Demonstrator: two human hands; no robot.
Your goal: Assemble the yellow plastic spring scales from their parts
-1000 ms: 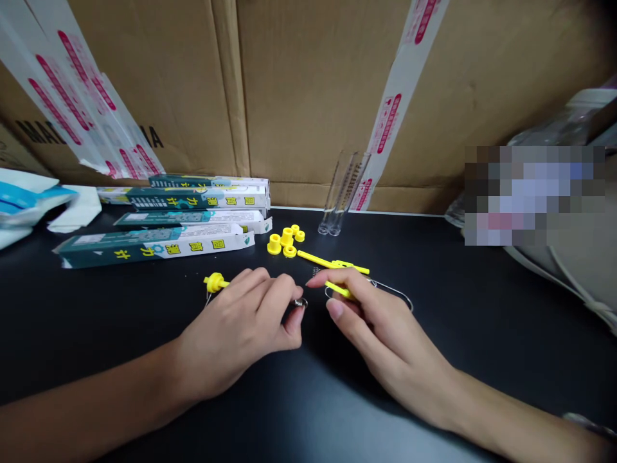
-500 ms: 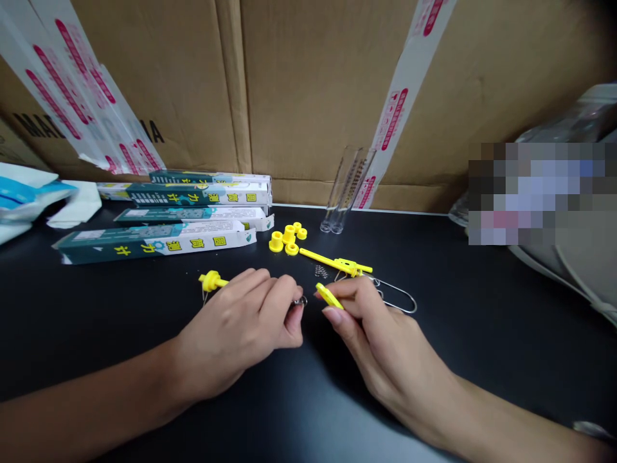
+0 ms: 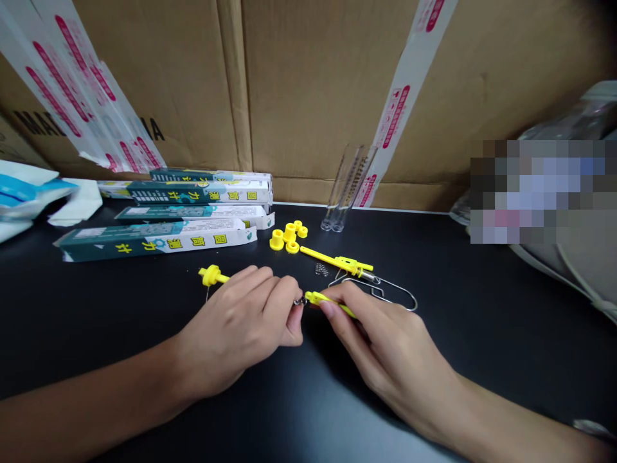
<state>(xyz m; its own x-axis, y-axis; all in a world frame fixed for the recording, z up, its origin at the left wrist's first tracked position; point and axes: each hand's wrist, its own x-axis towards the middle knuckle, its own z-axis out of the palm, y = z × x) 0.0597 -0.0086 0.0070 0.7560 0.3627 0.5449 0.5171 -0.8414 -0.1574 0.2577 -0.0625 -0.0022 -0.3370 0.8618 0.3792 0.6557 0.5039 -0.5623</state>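
My left hand [image 3: 241,321] is closed around a metal spring, of which only the dark looped end [image 3: 301,301] shows past the fingertips. From the other side of that hand sticks a yellow capped rod [image 3: 211,276]; how far it runs into the grip is hidden. Pinched in my right hand [image 3: 385,341] is a slim yellow plastic piece [image 3: 315,298], its holed tip right at the spring's loop. I cannot tell whether the two are hooked together. Just beyond lie a yellow rod [image 3: 321,257], bent wire hooks [image 3: 405,294] and small springs [image 3: 321,270].
Several yellow caps [image 3: 276,240] sit behind the hands. Two clear tubes [image 3: 337,193] stand against the cardboard box [image 3: 308,83]. Printed slim cartons [image 3: 159,241] lie at left, near white-and-blue packaging [image 3: 33,193]. A plastic bag [image 3: 569,122] is at far right.
My right hand has turned the yellow piece and brought it left, so its tip now meets the spring's loop. The left hand has stayed nearly still.
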